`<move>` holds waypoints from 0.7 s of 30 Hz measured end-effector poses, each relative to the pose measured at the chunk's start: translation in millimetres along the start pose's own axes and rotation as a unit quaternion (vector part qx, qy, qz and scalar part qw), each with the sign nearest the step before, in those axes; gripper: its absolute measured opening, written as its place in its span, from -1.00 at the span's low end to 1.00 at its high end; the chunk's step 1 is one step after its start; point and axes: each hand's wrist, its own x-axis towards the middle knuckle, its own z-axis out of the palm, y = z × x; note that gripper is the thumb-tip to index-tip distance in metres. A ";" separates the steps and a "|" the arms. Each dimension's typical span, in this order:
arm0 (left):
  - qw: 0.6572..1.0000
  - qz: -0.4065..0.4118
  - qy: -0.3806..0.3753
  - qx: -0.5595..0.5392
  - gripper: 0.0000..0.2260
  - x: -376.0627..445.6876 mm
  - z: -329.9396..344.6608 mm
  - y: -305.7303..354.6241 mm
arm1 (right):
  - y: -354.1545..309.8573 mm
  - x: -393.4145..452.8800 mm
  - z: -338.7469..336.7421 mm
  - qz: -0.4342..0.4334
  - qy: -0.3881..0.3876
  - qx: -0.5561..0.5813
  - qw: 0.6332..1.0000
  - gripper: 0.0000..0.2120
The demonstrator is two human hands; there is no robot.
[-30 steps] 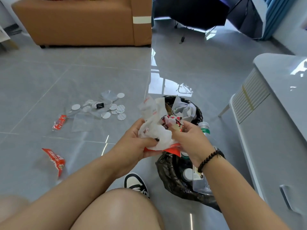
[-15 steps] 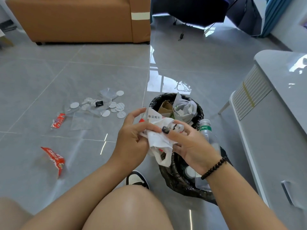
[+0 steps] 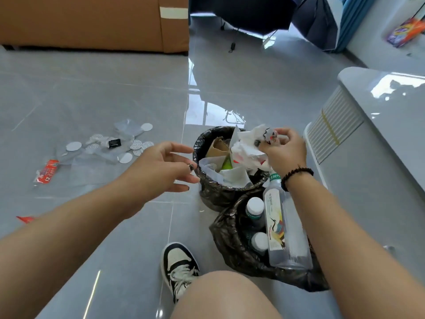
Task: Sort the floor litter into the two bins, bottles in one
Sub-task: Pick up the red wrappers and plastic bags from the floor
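My right hand [image 3: 284,151] grips a crumpled white plastic bag [image 3: 247,148] with red and black print, held over the far bin [image 3: 208,187], which is lined in black and stuffed with paper and wrappers. My left hand [image 3: 162,166] hovers open, fingers spread, just left of that bin's rim and holds nothing. The nearer black-lined bin [image 3: 232,240] holds plastic bottles; a tall clear bottle [image 3: 281,226] sticks out of it. On the floor to the left lie clear film with several white discs [image 3: 125,146] and a red wrapper [image 3: 47,171].
A second red wrapper [image 3: 25,219] shows at the left edge behind my forearm. My sneaker [image 3: 179,265] and knee are at the bottom. A white cabinet [image 3: 379,125] stands to the right, a brown sofa [image 3: 92,21] at the back.
My left hand has let go of the white bag and moved left, open. My right hand has carried the bag up and right, over the far bin.
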 end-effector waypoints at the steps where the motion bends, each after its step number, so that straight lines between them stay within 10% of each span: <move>1: 1.000 -0.007 0.000 0.007 -0.74 5.7 -4.7 0.0 | 2.2 8.0 8.0 -0.039 -0.018 -0.062 0.997 -0.70; 8: 0.992 -0.115 -0.026 0.036 -0.78 61.6 -13.4 -42.9 | 41.8 24.1 89.8 -0.239 -0.172 -0.394 0.871 -0.33; 14: 0.984 -0.127 -0.028 0.124 -0.66 123.1 8.4 -67.2 | 78.0 46.0 116.2 -0.209 -0.291 -0.500 0.789 -0.47; 21: 0.978 -0.181 -0.060 0.083 -0.65 165.5 52.7 -114.9 | 96.6 66.9 142.9 -0.279 -0.233 -0.558 0.745 -0.72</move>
